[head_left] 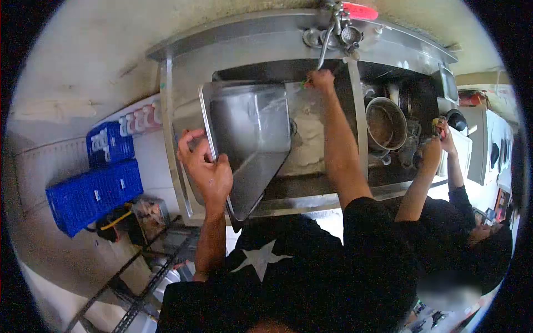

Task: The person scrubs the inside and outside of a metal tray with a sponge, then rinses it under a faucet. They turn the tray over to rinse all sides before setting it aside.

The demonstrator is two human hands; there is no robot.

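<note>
A deep rectangular steel pan (250, 119) is tilted up on its side over the left sink basin (311, 158). My left hand (208, 166) grips its rim at the left, the thumb over the edge and the fingers outside. My right hand (322, 81) is closed at the lower end of the faucet spout (326, 47), to the right of the pan. A small green bit shows beside its fingers; what it holds is largely hidden. Whitish suds or water cover the basin floor below my right forearm.
In the right basin sit a round pot (386, 123) and other dishes. A co-worker's hands (436, 141) work over that basin's right side. Blue crates (94, 194) stand at the left wall, near a black metal rack (139, 277). Strainers (351, 36) lie behind the faucet.
</note>
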